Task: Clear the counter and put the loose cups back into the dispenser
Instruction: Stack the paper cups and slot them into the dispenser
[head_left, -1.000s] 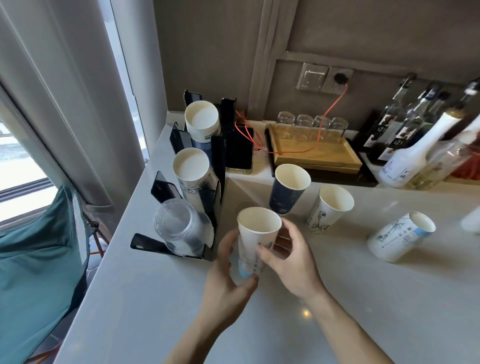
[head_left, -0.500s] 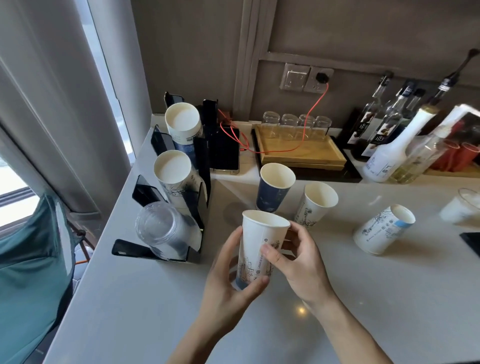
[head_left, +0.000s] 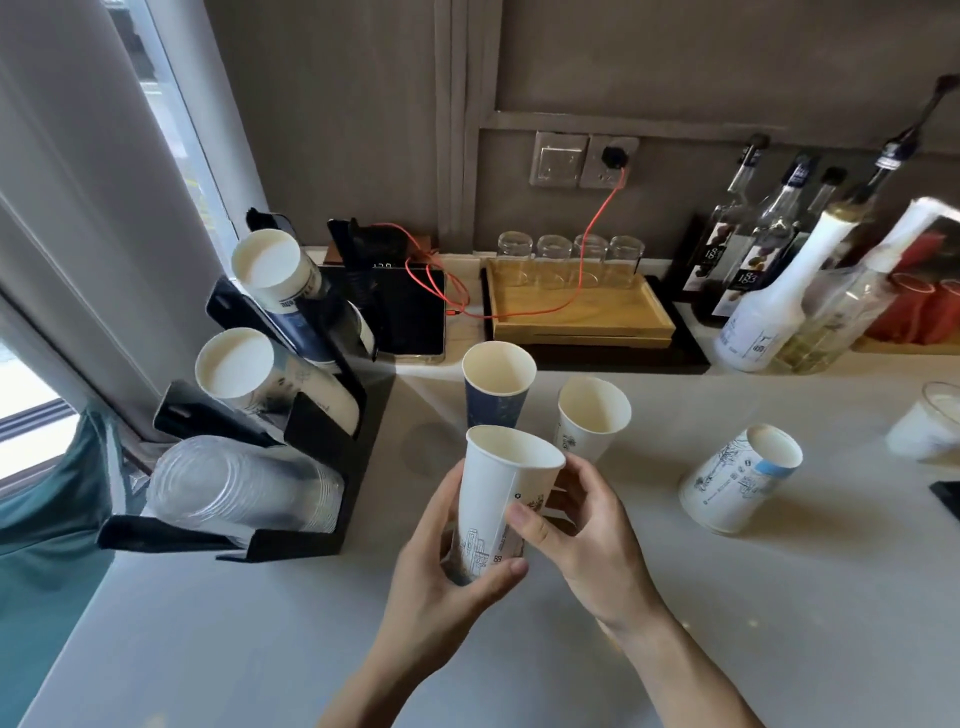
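Note:
I hold a tall white paper cup (head_left: 498, 493) with a printed drawing above the counter, mouth up and tilted a little right. My left hand (head_left: 441, 582) wraps its base and my right hand (head_left: 582, 530) grips its right side. Behind it stand a dark blue cup (head_left: 496, 387) and a white cup (head_left: 592, 415). Another white cup (head_left: 737, 483) lies tipped to the right. The black dispenser (head_left: 322, 447) at the left holds two slanted stacks of paper cups (head_left: 244, 369) and a stack of clear plastic cups (head_left: 234, 483).
A wooden tray (head_left: 582, 312) with upturned glasses sits at the back wall, with a red cable and a dark device (head_left: 415, 312) beside it. Bottles (head_left: 763, 291) crowd the back right. A plastic cup (head_left: 930, 426) stands at the right edge. A teal chair (head_left: 47, 545) is left of the counter.
Both hands have lifted the white cup slightly and tilted it to the right. The view has shifted, so the dispenser and the other cups sit further left in the frame.

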